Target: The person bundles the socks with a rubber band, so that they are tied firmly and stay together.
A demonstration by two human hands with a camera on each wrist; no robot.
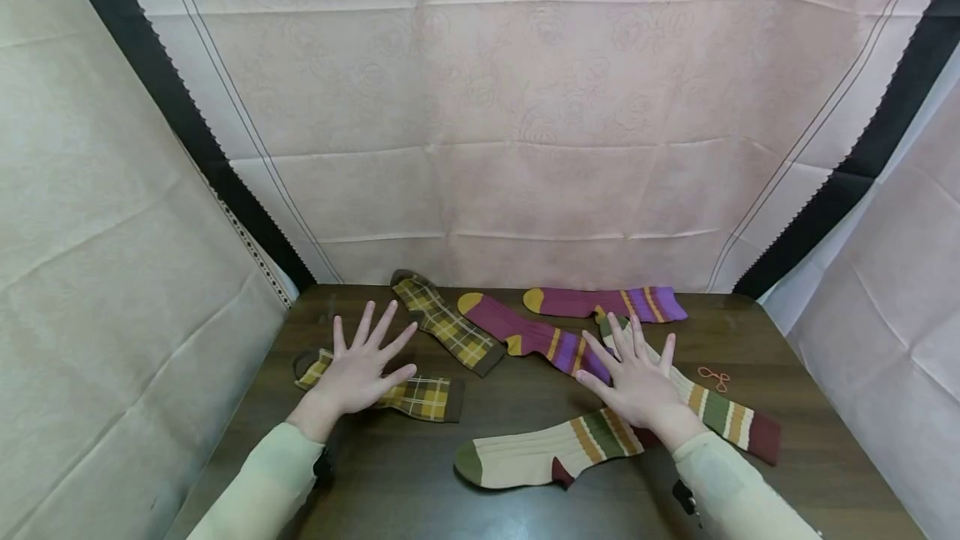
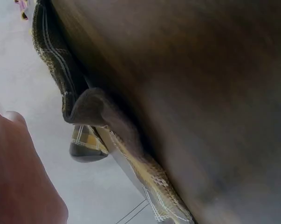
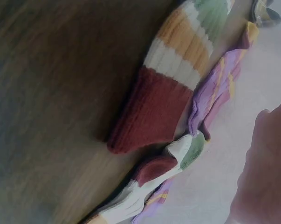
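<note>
My left hand (image 1: pixel 356 373) is spread above a yellow-and-dark plaid sock (image 1: pixel 423 397), hiding part of it. A second plaid sock (image 1: pixel 447 319) lies slantwise just beyond. My right hand (image 1: pixel 637 382), fingers also spread, is over two cream socks with striped cuffs: the near cream sock (image 1: pixel 517 457) has a green toe, and the far cream sock (image 1: pixel 716 408) ends in a maroon cuff. Neither hand holds anything. Close to the right fingertips lies a maroon sock (image 1: pixel 517 326) with a purple striped cuff; its lookalike, another maroon sock (image 1: pixel 585 302), lies along the back edge.
A thin orange-pink looped tie (image 1: pixel 714 378) lies on the right of the dark wooden table (image 1: pixel 397 482). Pale cloth (image 1: pixel 525 107) hangs behind the table, with more cloth at both sides.
</note>
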